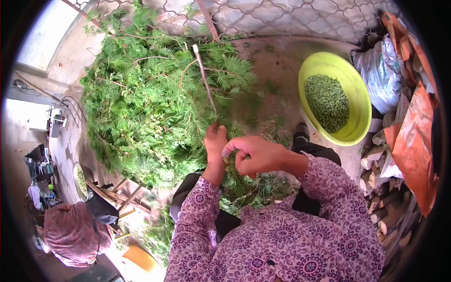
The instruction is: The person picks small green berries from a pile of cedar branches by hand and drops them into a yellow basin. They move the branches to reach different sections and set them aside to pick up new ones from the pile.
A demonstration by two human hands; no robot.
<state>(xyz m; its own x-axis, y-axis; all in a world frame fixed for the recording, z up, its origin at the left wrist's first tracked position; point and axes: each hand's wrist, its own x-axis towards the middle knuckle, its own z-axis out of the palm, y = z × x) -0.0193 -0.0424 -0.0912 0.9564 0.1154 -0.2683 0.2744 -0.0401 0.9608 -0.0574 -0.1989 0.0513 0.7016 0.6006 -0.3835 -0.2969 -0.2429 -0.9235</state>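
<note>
A cut branch (205, 80) with a pale end slants up and away from my left hand (215, 141), whose fingers are closed round its thin part. Close by on the right, my right hand (258, 154) is curled shut, thumb bent over the fingers. Whatever lies inside it is hidden; green foliage shows just below it. Beyond both hands spreads a big heap of green leafy branches (141, 103). To the right stands a yellow-green basin (359, 101), tilted in view, with many small green cones or seed pods (326, 101) inside.
Stacked firewood (387, 211) lies at the right, under an orange sheet (411, 150) and beside a stuffed white sack (378, 70). A wire mesh fence (300, 19) runs along the far side. On the left are a cloth-covered object (73, 232) and an orange tub (141, 258).
</note>
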